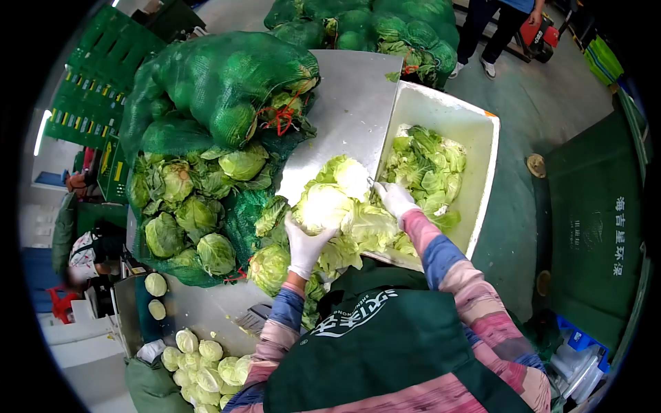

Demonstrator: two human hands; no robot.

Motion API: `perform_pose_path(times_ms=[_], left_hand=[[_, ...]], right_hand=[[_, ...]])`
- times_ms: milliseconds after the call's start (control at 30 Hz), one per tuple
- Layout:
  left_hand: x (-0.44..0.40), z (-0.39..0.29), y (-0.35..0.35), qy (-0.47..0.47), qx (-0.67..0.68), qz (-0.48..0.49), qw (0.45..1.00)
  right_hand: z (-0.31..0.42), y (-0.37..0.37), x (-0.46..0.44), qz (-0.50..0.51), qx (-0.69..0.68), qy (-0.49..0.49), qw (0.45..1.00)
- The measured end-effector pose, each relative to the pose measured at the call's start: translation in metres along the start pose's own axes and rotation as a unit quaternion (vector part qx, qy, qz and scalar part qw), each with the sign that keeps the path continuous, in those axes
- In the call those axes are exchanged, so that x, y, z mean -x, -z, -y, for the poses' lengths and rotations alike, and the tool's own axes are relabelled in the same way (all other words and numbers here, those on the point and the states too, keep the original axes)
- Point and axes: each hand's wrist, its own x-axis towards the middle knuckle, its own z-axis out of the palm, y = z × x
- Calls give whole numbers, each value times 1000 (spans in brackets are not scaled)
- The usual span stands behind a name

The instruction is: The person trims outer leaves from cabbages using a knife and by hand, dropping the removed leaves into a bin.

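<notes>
A pale, brightly lit cabbage (322, 206) sits on the metal table in front of me, its loose outer leaves (375, 224) spread to the right. My left hand (306, 246), in a white glove, grips the cabbage's near left side with thumb and fingers apart around it. At the cabbage's right, beside the bin's edge, my gloved right hand (397, 199) is closed; a small greyish bit shows at its fingertips, too unclear to name. Under and left of my left hand lie more green cabbages (268, 268).
To the right stands a white bin (482, 172) holding trimmed leaves (427, 168). Green mesh sacks (227, 82) of cabbages crowd the table's left. Trimmed cabbages (206, 368) are heaped at lower left. A large green waste bin (592, 206) is far right; a person (492, 27) stands behind.
</notes>
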Motion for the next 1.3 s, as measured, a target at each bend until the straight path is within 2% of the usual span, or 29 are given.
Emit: perform_pose_path(times_ms=[33,67,133,200,233,267,333,467,533,600,667,733,800,933,1000,1067,1133,1200,1300], left_hand=[[-2,-7,-1,-12,-12,20,1000],[-4,-10,-1,-20,-23,38,999],[-4,-9,-5,-45,-24,12,999],[-5,-18,-7,-109,-131,19,985],[-6,-29,-6,-118,-164,34,979],[-9,-28,-8,-120,-163,34,979],[-12,-20,-11,-165,-223,32,960],[-13,-10,-12,-166,-256,40,951],[-13,-17,-10,-154,-238,46,958],[-6,-25,-9,-141,-215,51,965],[15,-30,-10,-191,-263,71,943],[20,-23,-9,-202,-259,72,942],[23,-16,-4,-159,-198,73,964],[10,-18,8,-146,-121,102,977],[3,-21,14,-151,-126,105,975],[-7,-24,21,-134,-78,142,978],[-18,-15,28,-143,-54,133,979],[-31,-11,37,-67,52,197,977],[-40,-14,42,-37,57,230,971]], right_hand=[[17,8,18,-105,5,43,994],[29,30,35,-107,28,20,994],[42,41,51,-114,18,128,985],[46,29,50,-141,82,331,929],[60,36,59,-107,165,346,917],[65,34,59,-100,183,383,900],[74,35,55,-52,233,365,900],[76,26,41,-54,243,380,891],[87,34,39,-1,259,346,902],[97,41,27,-2,233,310,922],[101,58,4,-52,204,221,952],[86,59,-17,-41,177,210,961],[80,56,-19,-19,162,209,964],[95,48,31,23,119,208,971],[87,34,40,37,100,204,973],[76,36,46,35,68,167,983],[45,29,36,116,-5,148,982],[39,16,36,92,-40,108,989],[55,15,38,81,-5,57,995]])
